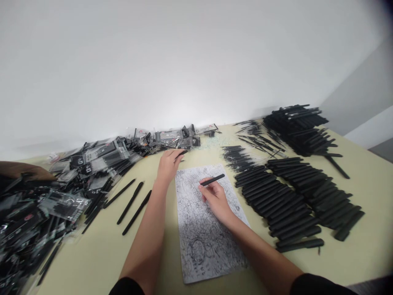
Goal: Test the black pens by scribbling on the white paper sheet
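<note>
My right hand [215, 198] is closed around a black pen [214, 180]. It rests over a sheet of paper [202, 229] densely covered in dark scribbles. The pen slants, its thicker end pointing up and right; its tip by my fingers is hard to make out. Beyond the sheet's far left corner, my left hand [168, 165] pinches a short black piece [183, 153] that looks like a pen cap, partly hidden by the fingers. Loose black pens [130, 203] lie on the table left of my left forearm.
A large heap of clear plastic packets with black refills [101, 157] spreads along the left. Rows of black pens [276, 200] lie right of the sheet, with thin refills [238, 157] behind them. More pens are piled [294, 123] at the back right, before a white wall [196, 61].
</note>
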A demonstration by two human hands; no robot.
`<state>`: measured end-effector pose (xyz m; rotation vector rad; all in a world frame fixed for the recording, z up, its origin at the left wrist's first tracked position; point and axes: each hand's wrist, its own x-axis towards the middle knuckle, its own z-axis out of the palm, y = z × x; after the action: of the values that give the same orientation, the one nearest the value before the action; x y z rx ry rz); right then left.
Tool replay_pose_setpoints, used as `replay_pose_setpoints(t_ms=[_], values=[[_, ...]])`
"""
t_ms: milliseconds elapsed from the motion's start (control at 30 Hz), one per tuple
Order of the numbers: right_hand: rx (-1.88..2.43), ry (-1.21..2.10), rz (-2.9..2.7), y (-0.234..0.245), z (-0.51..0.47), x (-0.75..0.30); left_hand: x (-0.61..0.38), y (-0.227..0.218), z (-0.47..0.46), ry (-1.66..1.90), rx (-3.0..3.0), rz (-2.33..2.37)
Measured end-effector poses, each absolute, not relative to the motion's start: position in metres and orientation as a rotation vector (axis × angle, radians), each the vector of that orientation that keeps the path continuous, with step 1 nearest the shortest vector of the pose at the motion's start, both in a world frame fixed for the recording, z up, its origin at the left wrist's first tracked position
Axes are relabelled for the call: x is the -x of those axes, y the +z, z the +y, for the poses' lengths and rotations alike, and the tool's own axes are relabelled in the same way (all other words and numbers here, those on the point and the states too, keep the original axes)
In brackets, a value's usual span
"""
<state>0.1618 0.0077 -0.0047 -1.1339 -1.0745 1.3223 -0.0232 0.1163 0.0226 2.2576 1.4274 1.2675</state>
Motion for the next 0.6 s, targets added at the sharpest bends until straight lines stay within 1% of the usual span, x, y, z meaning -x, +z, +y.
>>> replay_pose_setpoints(t_ms=[167,400,600], values=[[1.146,1.308,-1.086,-0.001,0.007,-0.161,0.006,0.016,0.114,1.174,-2.344,1.407],[1.155,1.304,-1.083,0.0,0.007,-0.162,-0.012,0.013,0.11,1.184,-2.407,1.339],[1.143,1.304,-1.084,-0.003,0.007,-0.163,-0.012,0.018,0.109,1.206,-2.335,1.275]])
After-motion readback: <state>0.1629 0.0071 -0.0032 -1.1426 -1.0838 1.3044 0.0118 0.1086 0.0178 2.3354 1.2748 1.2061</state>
